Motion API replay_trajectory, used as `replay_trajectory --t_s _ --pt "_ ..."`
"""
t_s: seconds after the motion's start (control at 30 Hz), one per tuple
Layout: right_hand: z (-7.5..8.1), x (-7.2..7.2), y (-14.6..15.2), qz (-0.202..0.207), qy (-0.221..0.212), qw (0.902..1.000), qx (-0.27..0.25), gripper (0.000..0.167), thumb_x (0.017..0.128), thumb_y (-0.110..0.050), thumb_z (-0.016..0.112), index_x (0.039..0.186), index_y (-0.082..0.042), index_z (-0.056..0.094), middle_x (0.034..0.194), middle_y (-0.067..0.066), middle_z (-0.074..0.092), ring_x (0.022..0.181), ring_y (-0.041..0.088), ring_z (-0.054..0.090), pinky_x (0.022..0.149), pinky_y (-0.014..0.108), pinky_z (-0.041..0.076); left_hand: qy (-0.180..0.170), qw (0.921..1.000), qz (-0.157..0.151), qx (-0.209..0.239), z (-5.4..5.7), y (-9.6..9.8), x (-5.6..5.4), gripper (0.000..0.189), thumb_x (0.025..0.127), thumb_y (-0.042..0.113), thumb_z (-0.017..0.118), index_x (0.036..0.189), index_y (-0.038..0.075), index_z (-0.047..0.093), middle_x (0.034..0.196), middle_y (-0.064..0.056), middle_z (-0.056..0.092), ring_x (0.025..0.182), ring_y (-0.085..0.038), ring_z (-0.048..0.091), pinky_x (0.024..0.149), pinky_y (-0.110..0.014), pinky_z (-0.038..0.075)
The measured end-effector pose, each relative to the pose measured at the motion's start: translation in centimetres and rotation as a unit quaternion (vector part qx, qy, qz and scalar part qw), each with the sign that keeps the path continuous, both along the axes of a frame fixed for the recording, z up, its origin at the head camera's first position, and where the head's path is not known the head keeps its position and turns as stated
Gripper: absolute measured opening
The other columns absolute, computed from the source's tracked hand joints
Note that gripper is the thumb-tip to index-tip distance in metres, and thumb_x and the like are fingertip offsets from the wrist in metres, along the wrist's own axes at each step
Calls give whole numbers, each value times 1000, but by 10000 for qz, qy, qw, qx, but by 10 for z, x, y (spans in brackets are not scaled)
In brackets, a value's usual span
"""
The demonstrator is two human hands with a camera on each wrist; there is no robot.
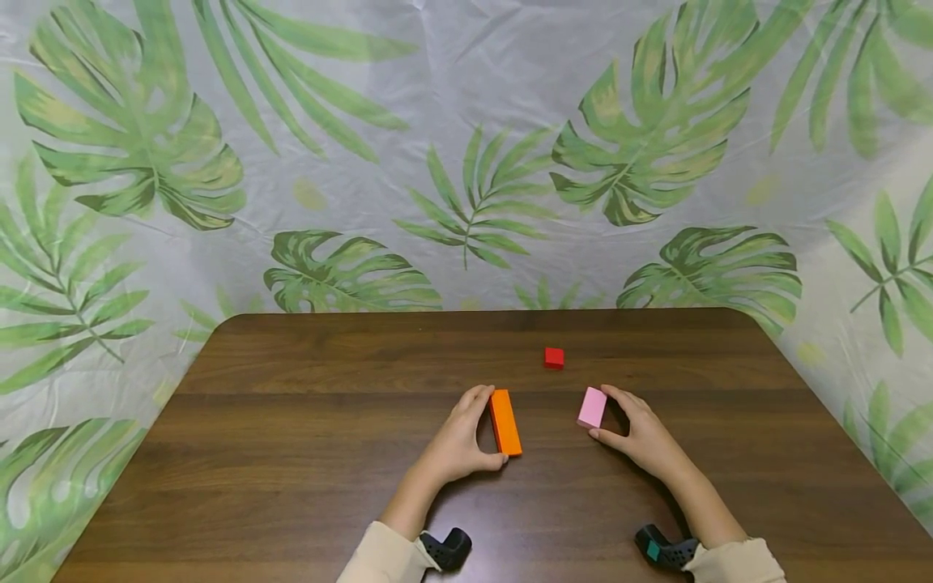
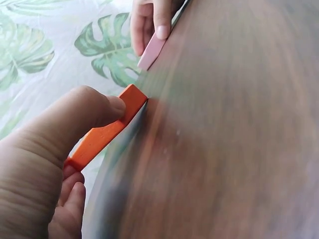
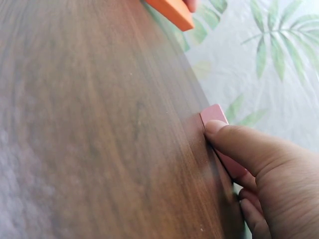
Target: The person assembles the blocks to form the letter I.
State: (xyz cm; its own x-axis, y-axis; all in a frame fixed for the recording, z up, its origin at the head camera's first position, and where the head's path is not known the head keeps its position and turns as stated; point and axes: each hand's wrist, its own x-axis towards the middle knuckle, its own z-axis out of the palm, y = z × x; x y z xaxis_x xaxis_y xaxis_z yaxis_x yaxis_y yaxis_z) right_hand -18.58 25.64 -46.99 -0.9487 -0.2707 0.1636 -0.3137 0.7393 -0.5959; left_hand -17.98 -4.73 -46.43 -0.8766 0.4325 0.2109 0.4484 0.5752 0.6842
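My left hand (image 1: 461, 441) holds a long orange block (image 1: 506, 423) by its two ends, thumb at the near end and fingertips at the far end. In the left wrist view the thumb presses on one end of the orange block (image 2: 107, 130). To the right, my right hand (image 1: 643, 433) pinches a shorter pink block (image 1: 592, 407) the same way. The right wrist view shows the thumb on the pink block (image 3: 214, 113), with fingers at its other end. Both blocks lie at the wooden tabletop, apart from each other. A small red block (image 1: 554, 358) sits beyond them, touched by neither hand.
The dark wooden table (image 1: 291, 453) has rounded far corners. Behind it hangs a pale cloth (image 1: 481, 97) printed with green leaves. Black wrist devices (image 1: 448, 551) are worn on both wrists, below light sleeves.
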Motion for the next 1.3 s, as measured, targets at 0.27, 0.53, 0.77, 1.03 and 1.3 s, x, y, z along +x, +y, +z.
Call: replay_trajectory --t_s 0.27,0.53,0.77,1.03,1.3 --pt "0 1 1 -7 -45 10000 -25 76 76 -38 70 134 0 36 131 24 38 121 42 30 92 58 27 -246 9997 -42 55 -5 -9 -4 94 63 23 76 140 3 26 141 -12 27 125 -24 33 98 -40 32" --pt "1 1 -1 -20 -3 10000 -28 76 76 -36 71 133 0 37 131 24 39 121 41 31 93 57 27 -360 9992 -181 24 -5 -17 -5 93 64 24 74 140 2 26 141 -14 27 124 -26 34 97 -42 32" --pt "0 1 1 -17 -31 10000 9 76 77 -38 69 134 -1 36 131 24 38 121 41 30 92 58 28 -595 9976 -307 -160 -4 -22 -7 90 68 27 72 142 5 24 143 -13 24 126 -25 32 97 -42 32" --pt "-1 0 1 -12 -6 10000 -13 76 76 -39 69 134 -2 36 131 23 39 120 41 31 92 58 28 -533 9970 -561 -73 -3 -24 -12 87 68 21 71 139 -3 26 142 -14 26 127 -24 29 100 -41 28" --pt "0 0 1 -24 -2 10000 -19 76 76 -39 70 134 -2 37 131 22 40 121 39 31 93 57 28 -657 9955 -655 -195 -1 -25 -13 85 70 19 70 139 -2 25 144 -12 23 130 -24 23 102 -41 25"
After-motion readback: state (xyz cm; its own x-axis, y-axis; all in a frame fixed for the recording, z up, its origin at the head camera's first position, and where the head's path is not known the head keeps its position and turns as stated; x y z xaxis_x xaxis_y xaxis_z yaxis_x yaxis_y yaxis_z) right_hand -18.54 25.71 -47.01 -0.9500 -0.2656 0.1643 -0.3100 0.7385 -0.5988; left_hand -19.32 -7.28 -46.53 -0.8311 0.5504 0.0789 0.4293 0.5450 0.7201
